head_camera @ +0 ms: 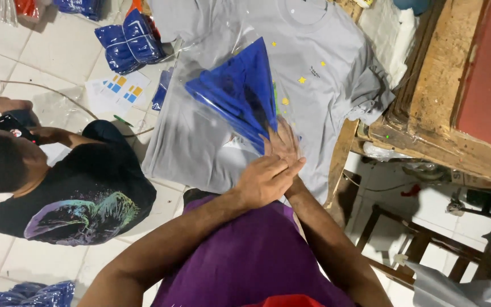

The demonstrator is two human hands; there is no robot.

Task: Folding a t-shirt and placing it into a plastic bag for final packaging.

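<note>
A blue folded garment (240, 91) lies partly inside a clear plastic bag (200, 59), on top of a grey T-shirt (319, 62) with small yellow stars, spread over a wooden table. My right hand (282, 143) rests flat on the near end of the blue garment, at the bag's mouth. My left hand (263, 181) crosses over my right wrist, fingers curled at the bag's near edge. The exact grip under the hands is hidden.
Another person (69, 196) in a black printed shirt crouches at left with a phone (9, 123). Bagged blue garments (132, 42) and printed paper sheets (115, 91) lie on the tiled floor. A wooden frame with a red top (478, 74) and a wooden stool (416, 239) stand at right.
</note>
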